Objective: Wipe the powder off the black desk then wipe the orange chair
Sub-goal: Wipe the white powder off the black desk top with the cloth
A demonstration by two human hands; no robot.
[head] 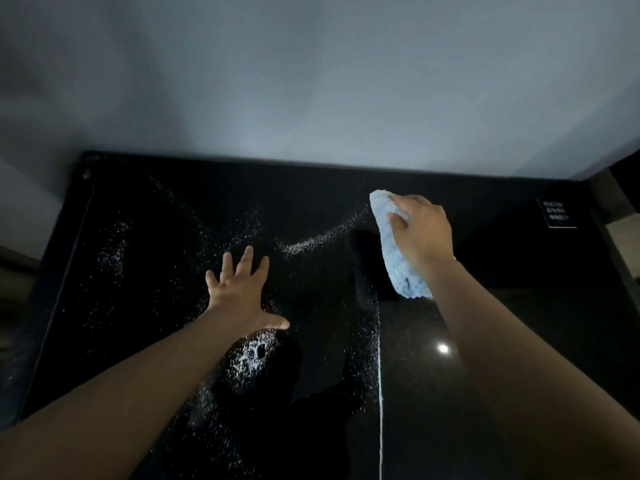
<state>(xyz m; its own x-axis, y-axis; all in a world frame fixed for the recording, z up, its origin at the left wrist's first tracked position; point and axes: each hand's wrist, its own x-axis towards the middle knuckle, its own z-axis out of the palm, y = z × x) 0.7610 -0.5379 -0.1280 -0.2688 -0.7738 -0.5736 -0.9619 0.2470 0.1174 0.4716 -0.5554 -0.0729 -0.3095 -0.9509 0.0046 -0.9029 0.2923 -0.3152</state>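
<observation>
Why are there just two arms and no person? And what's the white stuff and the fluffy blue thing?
There is one picture, taken by a camera worn on a person's head, looking down. So you see what they see: their own arms and hands. The big dark surface is a black desk, standing against a grey wall. The white specks are powder, spilled across the desk. The right hand grips a fluffy light blue cloth, which is for wiping the powder away. The left hand is open with its fingers spread, low over the desk and holding nothing. I cannot tell whether it touches the desk.
</observation>
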